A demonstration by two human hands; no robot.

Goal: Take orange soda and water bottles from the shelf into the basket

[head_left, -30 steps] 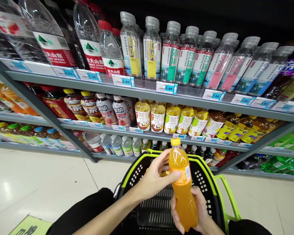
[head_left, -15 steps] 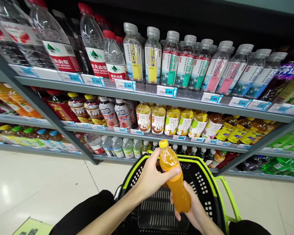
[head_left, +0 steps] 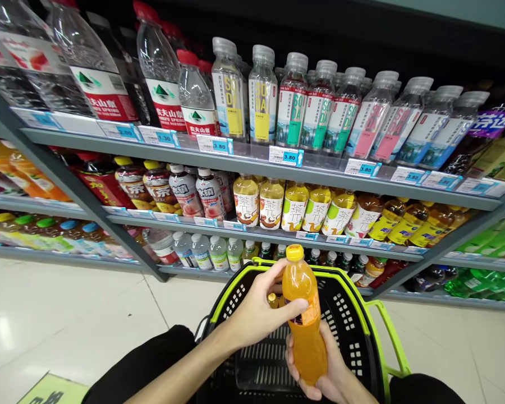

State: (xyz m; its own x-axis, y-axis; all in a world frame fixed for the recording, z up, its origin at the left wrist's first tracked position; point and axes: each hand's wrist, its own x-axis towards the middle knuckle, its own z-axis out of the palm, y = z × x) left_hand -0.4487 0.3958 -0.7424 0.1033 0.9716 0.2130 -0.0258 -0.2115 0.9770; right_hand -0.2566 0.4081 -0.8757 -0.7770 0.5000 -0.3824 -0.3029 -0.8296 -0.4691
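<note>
An orange drink bottle [head_left: 306, 348] with a yellow cap is held nearly upright over the black shopping basket [head_left: 353, 322] with its lime-green rim. My right hand [head_left: 330, 365] wraps round the lower part of the bottle, fingers showing on both sides. My left hand [head_left: 258, 308] grips the upper part from the left, its thumb pressed on the orange label and its fingers partly hidden behind the bottle. Behind the left hand, a small yellow-orange bottle top [head_left: 272, 299] shows inside the basket, the rest of it covered.
Ahead stands a grey shelf rack [head_left: 252, 160] with rows of bottled drinks: soda water bottles [head_left: 263, 98] above, tea bottles [head_left: 295, 207] below. Price tags line the shelf edges. The basket's green handle [head_left: 393, 336] leans out right. Pale floor tiles [head_left: 122, 303] lie around.
The bottle has moved slightly right and come more upright, its label turned more toward me. My right-hand fingers have closed further round its lower part.
</note>
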